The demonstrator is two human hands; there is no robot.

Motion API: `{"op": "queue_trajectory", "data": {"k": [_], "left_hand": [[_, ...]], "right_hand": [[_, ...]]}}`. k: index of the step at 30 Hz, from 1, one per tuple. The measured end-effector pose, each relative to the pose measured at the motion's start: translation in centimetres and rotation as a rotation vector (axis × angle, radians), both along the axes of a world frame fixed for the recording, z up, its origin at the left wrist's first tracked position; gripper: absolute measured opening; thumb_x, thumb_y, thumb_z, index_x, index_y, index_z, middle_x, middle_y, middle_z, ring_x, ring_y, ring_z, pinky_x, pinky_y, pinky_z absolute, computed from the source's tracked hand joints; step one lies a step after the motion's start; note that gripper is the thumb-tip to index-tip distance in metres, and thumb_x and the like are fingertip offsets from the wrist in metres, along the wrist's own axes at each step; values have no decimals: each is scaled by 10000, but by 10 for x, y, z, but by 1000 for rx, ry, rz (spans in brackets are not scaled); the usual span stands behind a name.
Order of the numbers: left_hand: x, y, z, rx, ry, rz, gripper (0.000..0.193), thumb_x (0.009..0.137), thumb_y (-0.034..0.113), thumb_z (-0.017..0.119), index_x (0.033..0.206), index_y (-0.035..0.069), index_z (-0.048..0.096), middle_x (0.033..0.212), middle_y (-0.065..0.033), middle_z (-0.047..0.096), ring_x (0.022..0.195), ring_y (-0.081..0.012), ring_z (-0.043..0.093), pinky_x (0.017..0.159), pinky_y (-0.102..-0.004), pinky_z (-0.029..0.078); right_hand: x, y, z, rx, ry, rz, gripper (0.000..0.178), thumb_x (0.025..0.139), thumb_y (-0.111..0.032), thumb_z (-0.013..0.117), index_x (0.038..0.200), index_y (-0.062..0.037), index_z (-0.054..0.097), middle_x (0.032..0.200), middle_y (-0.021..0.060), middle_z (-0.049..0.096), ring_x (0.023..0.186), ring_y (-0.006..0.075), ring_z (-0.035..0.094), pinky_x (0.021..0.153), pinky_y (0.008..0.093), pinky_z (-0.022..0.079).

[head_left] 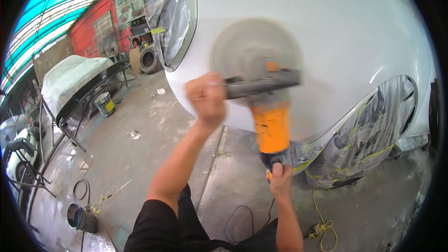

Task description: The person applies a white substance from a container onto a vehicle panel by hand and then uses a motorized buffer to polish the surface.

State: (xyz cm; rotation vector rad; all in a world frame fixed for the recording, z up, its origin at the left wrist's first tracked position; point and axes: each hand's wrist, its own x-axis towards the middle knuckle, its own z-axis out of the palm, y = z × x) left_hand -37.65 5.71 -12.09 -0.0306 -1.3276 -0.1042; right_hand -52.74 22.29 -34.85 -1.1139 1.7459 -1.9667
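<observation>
Gripping the polisher (270, 128), your left hand (206, 97) wraps its side handle (261, 85) and your right hand (280, 177) squeezes its back end. Its pad (249, 46) presses the car (326, 28). Tilting could scratch paint; the cord (247, 224) below could trip you.

The polisher (269, 126) has an orange body, a black side handle and a grey pad, set against the white car panel (336, 32). Yellow tape lines cross the clear plastic sheeting (368, 135) over the wheel. Farther off stand a red wall (100, 23), a teal roof (60, 0) and a grey concrete floor (140, 158).
</observation>
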Motion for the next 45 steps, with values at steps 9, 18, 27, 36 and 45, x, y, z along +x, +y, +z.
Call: {"op": "queue_trajectory", "data": {"k": [9,18,27,36,45], "left_hand": [[90,-30,-15,271,201,-81,450,1011,248,457,634,17,540,547,-21,489,453,-121,401,436,-277,299],[-42,30,7,24,-184,-377,367,876,111,559,532,25,463,474,-87,418,396,-204,391,419,-361,313],[-14,5,2,-55,-8,-188,383,915,98,527,560,29,402,492,-44,365,424,-153,338,420,-354,270],[93,-32,1,341,287,-54,443,1027,280,457,653,56,536,603,-51,548,428,-119,383,434,-276,278],[-47,31,-1,-46,-72,-235,415,951,125,491,565,37,364,515,-14,365,466,-118,301,452,-350,211]], "right_hand": [[39,-38,50,-51,265,291,558,925,-511,629,879,45,622,638,164,597,566,268,595,563,404,464],[5,13,-22,-208,-190,-11,439,949,-393,476,764,-7,574,577,86,550,488,173,538,465,333,417],[8,3,-7,-84,-10,-11,488,959,-411,456,753,16,569,562,79,547,478,189,541,478,338,426],[46,-29,80,23,345,327,570,850,-485,758,1060,35,658,767,192,685,689,311,668,652,389,516],[6,33,23,11,82,-137,379,760,-276,864,864,40,683,796,142,724,738,234,707,694,383,543]]}}
